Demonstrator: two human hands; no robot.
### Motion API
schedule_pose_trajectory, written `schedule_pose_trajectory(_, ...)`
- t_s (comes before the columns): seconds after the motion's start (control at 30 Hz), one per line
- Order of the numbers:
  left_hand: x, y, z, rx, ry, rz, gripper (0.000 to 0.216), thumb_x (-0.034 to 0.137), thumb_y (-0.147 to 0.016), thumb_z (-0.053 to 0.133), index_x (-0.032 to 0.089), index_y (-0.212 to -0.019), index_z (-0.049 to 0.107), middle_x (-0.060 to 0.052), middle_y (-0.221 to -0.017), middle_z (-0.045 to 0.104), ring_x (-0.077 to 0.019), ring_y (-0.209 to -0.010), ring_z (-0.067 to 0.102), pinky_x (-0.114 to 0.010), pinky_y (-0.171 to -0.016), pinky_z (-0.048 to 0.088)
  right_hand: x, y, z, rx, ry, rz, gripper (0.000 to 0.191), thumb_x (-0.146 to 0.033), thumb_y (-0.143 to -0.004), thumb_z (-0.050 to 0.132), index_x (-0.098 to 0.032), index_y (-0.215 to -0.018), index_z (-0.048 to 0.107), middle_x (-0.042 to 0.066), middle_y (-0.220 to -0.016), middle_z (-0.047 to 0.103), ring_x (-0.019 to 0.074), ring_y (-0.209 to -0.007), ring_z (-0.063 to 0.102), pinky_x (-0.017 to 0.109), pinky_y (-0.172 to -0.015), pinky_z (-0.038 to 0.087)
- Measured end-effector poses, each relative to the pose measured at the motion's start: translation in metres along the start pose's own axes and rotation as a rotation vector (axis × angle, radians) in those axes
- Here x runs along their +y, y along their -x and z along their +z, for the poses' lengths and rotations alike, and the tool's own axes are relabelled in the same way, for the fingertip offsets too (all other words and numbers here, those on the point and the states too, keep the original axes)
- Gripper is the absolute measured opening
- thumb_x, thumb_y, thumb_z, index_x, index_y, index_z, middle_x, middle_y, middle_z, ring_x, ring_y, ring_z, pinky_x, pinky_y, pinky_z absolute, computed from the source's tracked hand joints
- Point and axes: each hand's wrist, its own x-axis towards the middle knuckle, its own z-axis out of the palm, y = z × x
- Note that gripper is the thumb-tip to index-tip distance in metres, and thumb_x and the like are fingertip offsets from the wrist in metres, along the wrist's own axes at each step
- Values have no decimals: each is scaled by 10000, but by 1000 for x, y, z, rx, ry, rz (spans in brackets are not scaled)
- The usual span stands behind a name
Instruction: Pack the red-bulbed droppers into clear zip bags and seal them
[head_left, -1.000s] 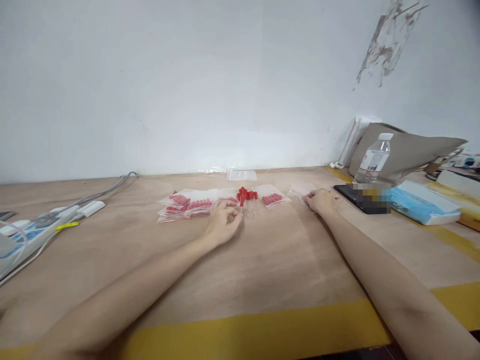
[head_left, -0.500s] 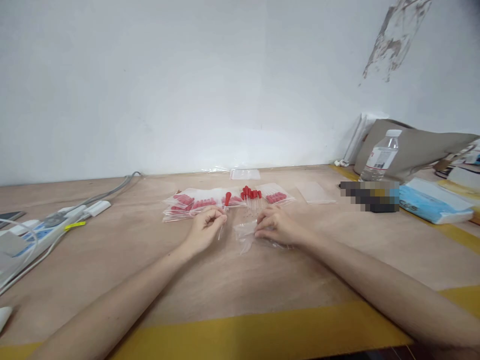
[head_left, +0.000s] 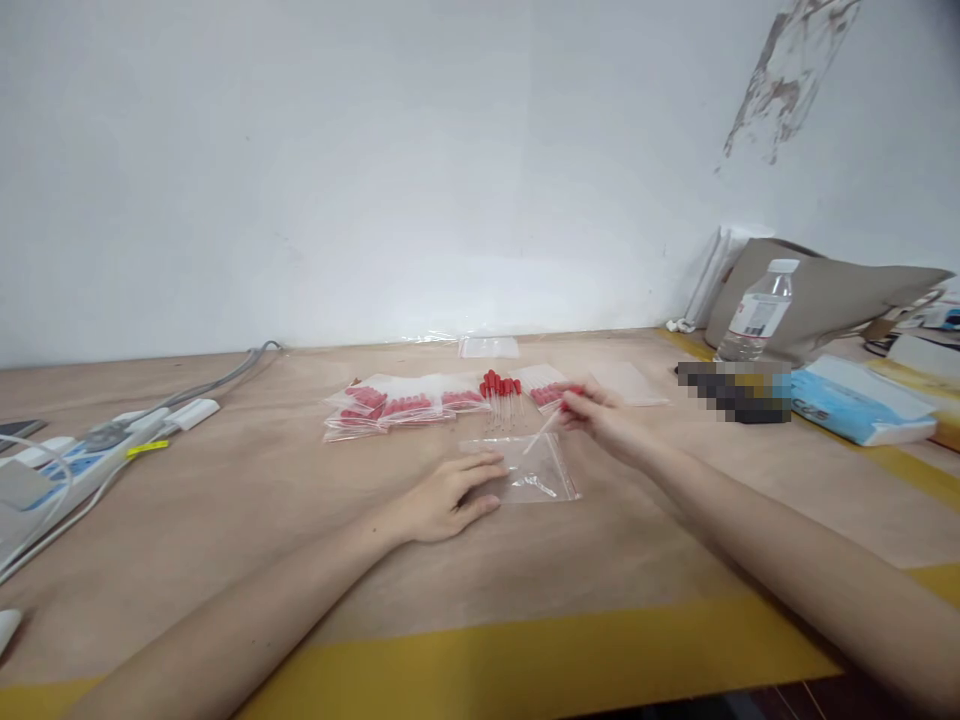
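Observation:
My left hand [head_left: 459, 492] lies open, fingertips on the left end of a clear zip bag [head_left: 551, 465] flat on the table. Above the bag's right side, my right hand [head_left: 600, 418] pinches a dropper [head_left: 534, 440] by its red bulb end. Its thin clear tube slants down to the left over the bag; fingers partly hide the bulb. Behind the bag lies a loose cluster of red-bulbed droppers [head_left: 499, 383], tubes towards me. Filled bags of droppers [head_left: 409, 405] are piled to its left, and another filled bag [head_left: 541, 390] is to its right, partly behind my right hand.
A flat pale bag stack [head_left: 634, 385] lies right of the filled bags; more clear bags [head_left: 489, 347] lie by the wall. At right stand a water bottle [head_left: 757, 312], a grey bag [head_left: 817, 300] and a blue tissue pack [head_left: 862, 405]. A power strip [head_left: 97, 465] with cables sits left.
The dropper has gone from my left hand to my right. My left hand has moved onto the zip bag and opened. The bag now lies flat, and my right hand has risen to the right.

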Motion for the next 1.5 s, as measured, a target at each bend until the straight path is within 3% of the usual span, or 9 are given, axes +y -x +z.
schedule_pose_trajectory(0.1,-6,5,4,-26,-30,-24,361,325,-883,449,236,-1230,495,-67,-1299,472,-207,-1194,433,-392,-1000,341,4,1,-30,238,4,-12,287,-319,-654,655,-203,-886,534,-45,-630,543,62,-518,517,184,-481,428)
schedule_pose_trajectory(0.17,-7,6,5,-1,-38,-46,356,337,-878,458,239,-1215,514,-64,-1287,485,-209,-1187,441,-395,-996,348,10,3,-38,299,17,-6,270,-311,-654,653,-206,-867,524,-48,-619,529,63,-511,511,180,-458,416)
schedule_pose_trajectory(0.37,-3,6,5,11,-48,-75,327,311,-898,423,237,-1194,539,-54,-1269,506,-207,-1181,447,-394,-990,356,21,7,-27,274,44,-10,269,-326,-669,641,-206,-877,519,-47,-613,540,70,-521,522,182,-468,426)
schedule_pose_trajectory(0.73,-6,7,7,33,-50,-50,323,256,-883,440,245,-1191,538,-51,-1261,511,-206,-1170,457,-401,-981,364,24,5,-31,341,-34,-13,204,-260,-672,652,-199,-827,534,-50,-604,556,64,-498,540,173,-471,463)
schedule_pose_trajectory(0.87,-4,6,6,46,-47,-43,358,247,-872,453,219,-1226,498,-58,-1250,520,-199,-1165,459,-385,-983,366,24,13,-20,247,-156,126,215,-209,-670,665,-203,-809,501,-43,-607,574,84,-537,589,201,-545,506)
schedule_pose_trajectory(1.0,-3,6,6,63,-31,-56,429,252,-860,471,214,-1285,418,-56,-1274,498,-199,-1164,459,-379,-983,367,24,24,-18,-2,-159,214,322,-226,-594,743,-190,-770,476,-7,-708,637,102,-607,615,226,-593,502)
schedule_pose_trajectory(1.17,-2,6,5,62,-33,-65,426,268,-867,465,217,-1286,416,-62,-1265,507,-212,-1146,475,-383,-962,385,26,28,-14,-211,94,48,312,-284,-571,762,-171,-705,504,-46,-601,590,57,-501,515,192,-489,395)
schedule_pose_trajectory(1.33,-2,4,4,55,-41,-65,414,266,-868,466,205,-1276,434,-68,-1245,525,-215,-1133,486,-388,-963,383,27,30,-5,-312,115,-156,289,-276,-602,743,-169,-673,485,-8,-788,601,66,-622,542,208,-562,417)
schedule_pose_trajectory(1.5,-1,4,3,50,-41,-51,405,271,-877,449,223,-1279,434,-59,-1251,522,-215,-1128,491,-395,-961,382,26,31,-1,-474,87,-29,293,-327,-685,677,-195,-751,424,-25,-774,589,64,-572,542,211,-524,431)
